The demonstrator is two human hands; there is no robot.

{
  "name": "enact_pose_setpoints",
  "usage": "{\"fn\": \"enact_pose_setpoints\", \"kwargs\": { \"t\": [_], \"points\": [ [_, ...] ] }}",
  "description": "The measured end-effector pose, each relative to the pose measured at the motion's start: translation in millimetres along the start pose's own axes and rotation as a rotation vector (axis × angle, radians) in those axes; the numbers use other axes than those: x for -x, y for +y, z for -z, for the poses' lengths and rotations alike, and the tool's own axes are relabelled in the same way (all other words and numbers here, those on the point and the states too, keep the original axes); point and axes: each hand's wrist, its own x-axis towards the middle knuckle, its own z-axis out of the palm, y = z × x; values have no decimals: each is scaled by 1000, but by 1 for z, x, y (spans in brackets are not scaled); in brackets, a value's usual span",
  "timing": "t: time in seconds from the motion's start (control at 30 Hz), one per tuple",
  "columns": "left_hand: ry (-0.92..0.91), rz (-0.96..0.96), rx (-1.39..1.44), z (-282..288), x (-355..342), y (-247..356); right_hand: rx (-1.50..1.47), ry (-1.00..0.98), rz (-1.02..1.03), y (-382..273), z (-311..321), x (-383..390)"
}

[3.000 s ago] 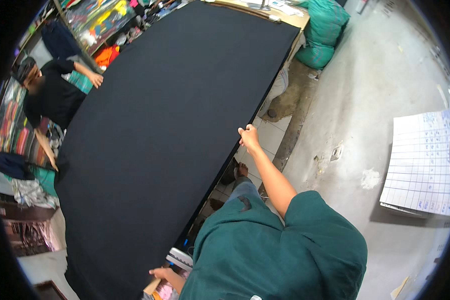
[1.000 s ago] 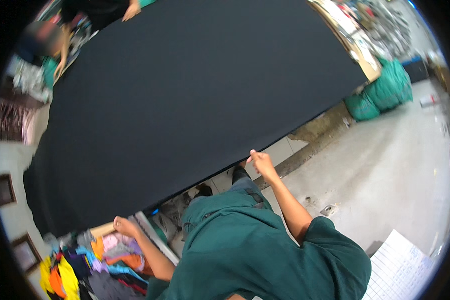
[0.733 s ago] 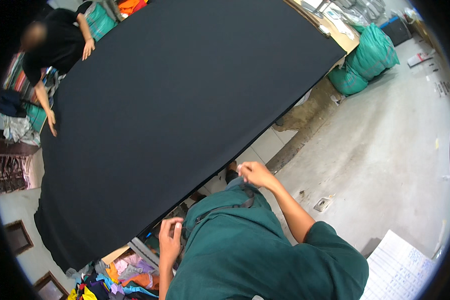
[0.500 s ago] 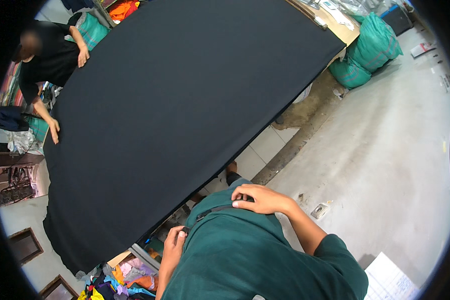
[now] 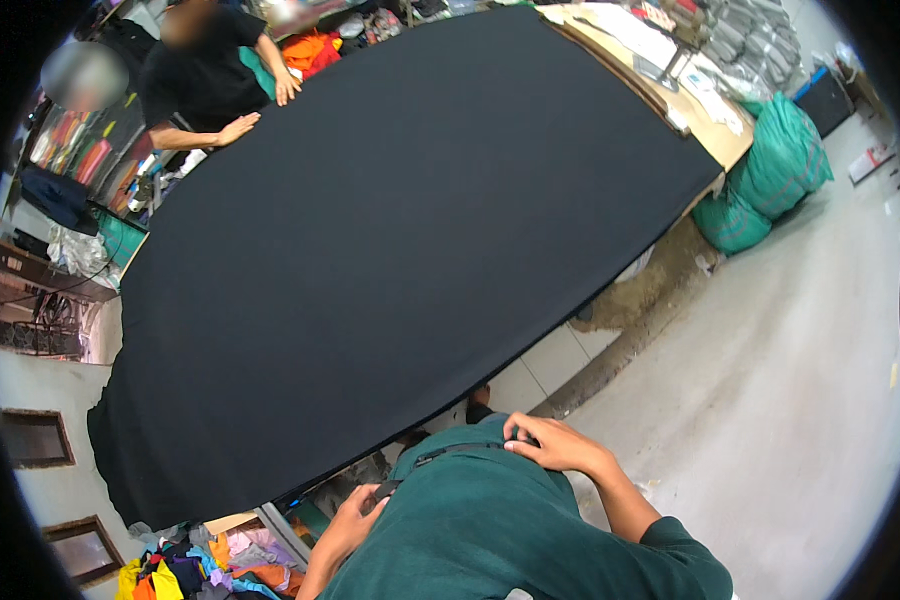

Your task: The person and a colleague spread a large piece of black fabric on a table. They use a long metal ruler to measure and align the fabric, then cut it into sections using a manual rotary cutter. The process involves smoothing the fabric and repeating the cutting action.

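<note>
A large sheet of black fabric [image 5: 400, 240] lies spread flat over a long table, its near edge running diagonally in front of me. Both my hands are at my waist, over my dark green shirt [image 5: 490, 520]. A thin black strap [image 5: 460, 453] crosses the shirt there. My left hand [image 5: 350, 525] is closed around the strap's left part. With curled fingers, my right hand [image 5: 560, 445] pinches the strap at its other side; its fingertips are partly hidden. Neither hand touches the fabric.
Across the table a co-worker in black [image 5: 205, 75] rests both hands by the fabric's far edge. Green sacks [image 5: 770, 180] stand at the table's right end, beside a bare wooden tabletop [image 5: 735, 145]. Colourful cloth scraps [image 5: 205, 570] lie at lower left.
My view has shifted, so the table sits lower and further right. The co-worker's hands have come closer together along the far edge. My hands stay at my waist.
</note>
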Motion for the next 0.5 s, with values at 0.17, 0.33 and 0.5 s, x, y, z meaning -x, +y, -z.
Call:
{"fn": "enact_pose_setpoints", "kwargs": {
  "t": [0.17, 0.33, 0.5],
  "points": [
    [-4, 57, 197, 10, 9, -36, 70, -34, 122, 1, 5, -19],
    [31, 230, 375, 21, 17, -84, 81, -100, 184, -21, -2, -40],
    [-1, 239, 361, 39, 19, -94, 69, -92, 213, -34, -19, -55]
  ]
}}
